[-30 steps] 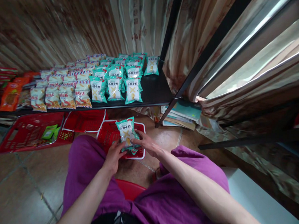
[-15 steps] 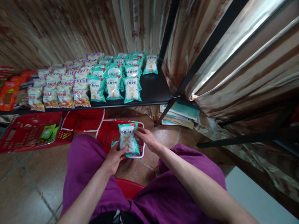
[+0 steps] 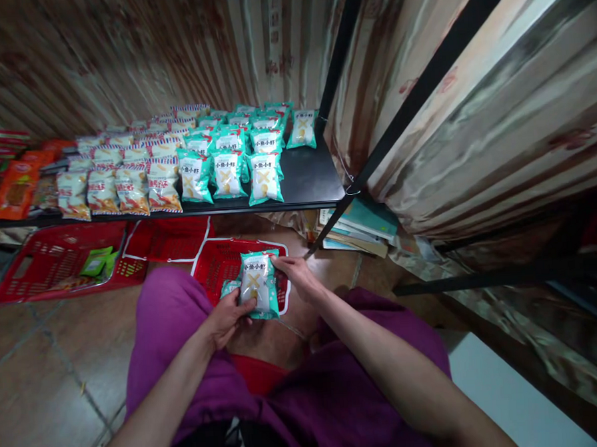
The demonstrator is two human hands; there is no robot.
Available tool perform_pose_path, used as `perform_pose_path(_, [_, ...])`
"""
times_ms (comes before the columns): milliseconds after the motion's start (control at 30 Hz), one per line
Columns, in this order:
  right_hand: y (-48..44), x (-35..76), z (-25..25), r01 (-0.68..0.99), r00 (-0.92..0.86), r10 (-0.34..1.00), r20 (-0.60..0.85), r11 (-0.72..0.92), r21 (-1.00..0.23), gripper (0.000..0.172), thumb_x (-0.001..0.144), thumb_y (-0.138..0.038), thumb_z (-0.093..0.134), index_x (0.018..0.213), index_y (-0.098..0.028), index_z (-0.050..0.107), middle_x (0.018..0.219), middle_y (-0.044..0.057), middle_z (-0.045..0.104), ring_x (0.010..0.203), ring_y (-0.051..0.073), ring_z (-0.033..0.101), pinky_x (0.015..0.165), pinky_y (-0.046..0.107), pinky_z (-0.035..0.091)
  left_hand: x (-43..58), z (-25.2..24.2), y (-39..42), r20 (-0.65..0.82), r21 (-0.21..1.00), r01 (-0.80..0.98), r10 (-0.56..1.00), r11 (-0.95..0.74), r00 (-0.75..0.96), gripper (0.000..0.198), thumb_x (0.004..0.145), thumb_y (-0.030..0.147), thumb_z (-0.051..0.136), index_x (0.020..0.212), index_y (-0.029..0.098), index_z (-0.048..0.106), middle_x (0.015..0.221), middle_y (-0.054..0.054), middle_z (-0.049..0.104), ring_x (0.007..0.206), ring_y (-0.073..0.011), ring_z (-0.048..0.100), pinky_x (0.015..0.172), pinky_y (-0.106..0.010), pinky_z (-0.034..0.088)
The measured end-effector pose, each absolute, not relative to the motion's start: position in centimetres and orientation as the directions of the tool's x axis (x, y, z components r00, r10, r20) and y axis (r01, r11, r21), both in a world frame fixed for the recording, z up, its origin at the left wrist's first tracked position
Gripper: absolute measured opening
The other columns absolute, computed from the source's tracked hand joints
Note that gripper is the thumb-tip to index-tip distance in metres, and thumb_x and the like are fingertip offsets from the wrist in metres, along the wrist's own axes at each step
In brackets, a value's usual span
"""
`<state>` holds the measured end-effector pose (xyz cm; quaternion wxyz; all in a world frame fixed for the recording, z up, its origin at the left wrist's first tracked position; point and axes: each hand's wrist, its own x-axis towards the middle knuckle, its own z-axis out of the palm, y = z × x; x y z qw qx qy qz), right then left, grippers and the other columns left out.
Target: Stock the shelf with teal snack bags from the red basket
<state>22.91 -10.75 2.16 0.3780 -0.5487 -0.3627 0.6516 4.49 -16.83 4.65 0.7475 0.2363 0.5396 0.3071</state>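
Observation:
Between my two hands is a teal and white snack bag (image 3: 259,283), its printed front facing up. My left hand (image 3: 229,318) is closed on its lower left side, thumb across the front. At the upper right corner, my right hand (image 3: 296,274) pinches the edge of the bag. Beneath it stands a red basket (image 3: 214,260) with a white rim, partly covered by the bag and my hands. Another teal bag (image 3: 230,288) shows in the basket, beside my left hand. On the black shelf (image 3: 310,176) ahead, several matching teal bags (image 3: 228,174) stand in rows.
Left of the teal bags stand rows of white and orange snack bags (image 3: 132,189), then orange packets (image 3: 16,188). Two more red baskets (image 3: 16,278) lie under the shelf; one holds green packets (image 3: 96,262). A black post (image 3: 394,138) and stacked papers (image 3: 361,223) are at right.
The snack bag has shifted slightly right and down, with both hands still on it. My right hand's fingers have drawn closer together at its corner.

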Motion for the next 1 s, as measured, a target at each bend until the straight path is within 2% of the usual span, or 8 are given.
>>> perform_pose_path(133, [-10.7, 22.9, 2.3, -0.124, -0.141, 0.875, -0.463, -0.480, -0.869, 0.045, 0.063, -0.057, 0.070, 0.051, -0.018, 0.050, 0.047, -0.006, 0.045, 0.045, 0.008, 0.039, 0.046, 0.023, 0.031, 4.6, 4.7, -16.8, -0.667, 0.698, -0.175, 0.719, 0.694, 0.194, 0.057, 0.053, 0.034, 0.087, 0.100, 0.014, 0.060, 0.089, -0.005, 0.066, 0.063, -0.0096, 0.059, 0.044, -0.017, 0.043])
perform_pose_path(367, [-11.3, 22.5, 2.1, -0.193, -0.230, 0.829, -0.509, -0.552, -0.812, 0.038, 0.061, -0.052, 0.076, 0.073, -0.019, 0.062, 0.068, 0.000, 0.061, 0.062, 0.012, 0.056, 0.060, 0.024, 0.047, 5.0, 3.5, -16.9, -0.642, 0.746, -0.183, 0.764, 0.641, 0.061, 0.052, 0.060, 0.031, 0.083, 0.102, 0.015, 0.058, 0.092, -0.006, 0.069, 0.064, -0.0117, 0.062, 0.044, -0.017, 0.044])
perform_pose_path(500, [-12.0, 22.2, 2.0, -0.206, -0.342, 0.794, -0.503, -0.586, -0.784, 0.040, 0.063, -0.051, 0.076, 0.087, -0.021, 0.066, 0.079, 0.002, 0.067, 0.068, 0.015, 0.061, 0.060, 0.027, 0.049, 5.5, 3.4, -16.6, -0.621, 0.759, -0.199, 0.781, 0.620, 0.063, 0.050, 0.061, 0.031, 0.081, 0.102, 0.015, 0.058, 0.098, -0.009, 0.070, 0.075, -0.0166, 0.067, 0.063, -0.024, 0.053])
perform_pose_path(600, [-12.1, 22.2, 2.3, -0.204, -0.383, 0.794, -0.472, -0.571, -0.795, 0.044, 0.064, -0.050, 0.076, 0.097, -0.022, 0.065, 0.089, 0.003, 0.069, 0.074, 0.017, 0.063, 0.062, 0.027, 0.050, 5.8, 3.8, -16.2, -0.596, 0.777, -0.196, 0.799, 0.598, 0.076, 0.051, 0.060, 0.033, 0.081, 0.102, 0.015, 0.058, 0.101, -0.009, 0.070, 0.082, -0.0192, 0.068, 0.076, -0.030, 0.054])
perform_pose_path(867, [-11.8, 22.2, 2.6, -0.216, -0.344, 0.808, -0.477, -0.563, -0.798, 0.042, 0.062, -0.039, 0.078, 0.097, -0.021, 0.063, 0.095, 0.003, 0.070, 0.080, 0.019, 0.065, 0.067, 0.028, 0.051, 5.9, 3.9, -15.9, -0.548, 0.834, -0.053, 0.835, 0.550, 0.044, 0.047, 0.061, 0.037, 0.078, 0.098, 0.014, 0.060, 0.098, -0.010, 0.071, 0.088, -0.0241, 0.067, 0.081, -0.036, 0.053])
perform_pose_path(1000, [-11.7, 22.2, 2.3, -0.217, -0.323, 0.838, -0.440, -0.517, -0.828, 0.043, 0.064, -0.040, 0.076, 0.100, -0.021, 0.062, 0.095, 0.003, 0.070, 0.079, 0.019, 0.065, 0.070, 0.030, 0.052, 5.8, 3.2, -15.7, -0.493, 0.867, 0.059, 0.868, 0.495, -0.053, 0.046, 0.063, 0.033, 0.077, 0.103, 0.015, 0.060, 0.104, -0.011, 0.069, 0.094, -0.0250, 0.065, 0.085, -0.037, 0.050])
